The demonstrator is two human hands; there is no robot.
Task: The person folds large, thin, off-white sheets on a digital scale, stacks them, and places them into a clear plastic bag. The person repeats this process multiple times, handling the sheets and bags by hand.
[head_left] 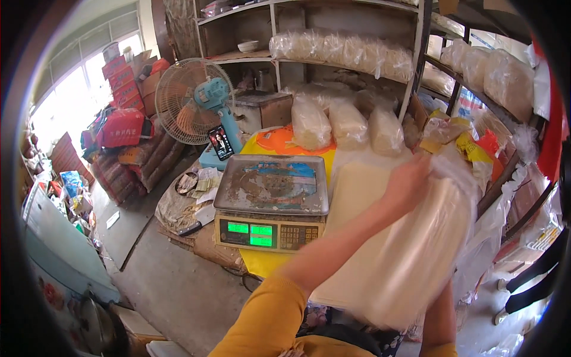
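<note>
A large clear plastic bag (434,238), blurred by motion, hangs tilted over the right side of the table with something pale inside. My left hand (411,178) reaches across and is closed on the bag near its upper end. The right forearm (440,315) rises from the lower edge behind the bag, which hides that hand and its fingers. Under and beside the bag lies a flat cream-coloured stack (360,196), apparently of sheets. Left of it stands a digital scale (270,196) with a worn metal pan, nothing on it, and lit green displays.
Several filled clear bags (348,125) stand behind the stack, with more on the shelf (342,50). A fan (193,101), a phone (220,143) and a knife (193,227) are left of the scale. At far right, another person's legs (529,276) show beside a rack (476,89).
</note>
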